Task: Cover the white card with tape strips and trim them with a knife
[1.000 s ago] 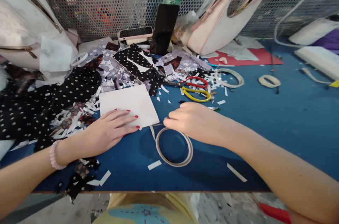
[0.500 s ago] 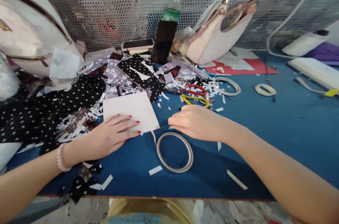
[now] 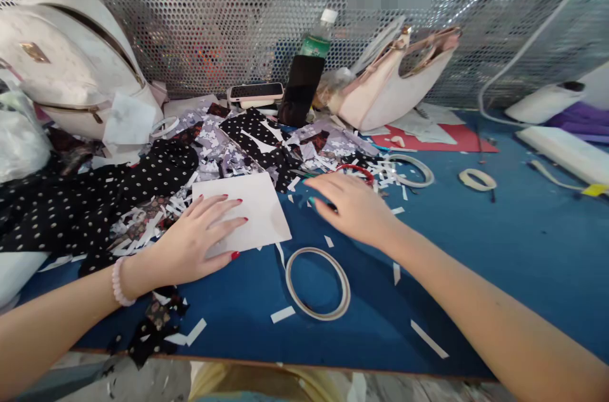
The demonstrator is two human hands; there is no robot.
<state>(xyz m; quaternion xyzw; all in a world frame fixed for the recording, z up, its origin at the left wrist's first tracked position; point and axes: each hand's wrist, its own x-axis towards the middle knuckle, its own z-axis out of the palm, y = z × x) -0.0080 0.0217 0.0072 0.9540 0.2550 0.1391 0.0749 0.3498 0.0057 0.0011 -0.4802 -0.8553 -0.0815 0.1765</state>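
My left hand [image 3: 195,237] lies flat, fingers spread, on a white sheet of paper [image 3: 257,205] on the blue table [image 3: 476,250]. My right hand [image 3: 349,205] hovers with fingers stretched out over the scissors with red and yellow handles [image 3: 354,170], which it mostly hides; it holds nothing. A thin roll of double-sided tape [image 3: 318,283] lies on the table just in front of both hands, with its loose end running toward the paper.
Black polka-dot fabric [image 3: 95,199], patterned scraps and white paper clippings pile up at left and centre. A white backpack [image 3: 71,66], phone [image 3: 255,91], dark bottle [image 3: 304,78] and pink handbag [image 3: 394,82] stand along the mesh wall. More tape rolls [image 3: 477,179] lie to the right.
My right hand has let go near the paper's corner and moved away from me toward the scissors, fingers opening. The left hand stays on the paper. The camera has tilted up.
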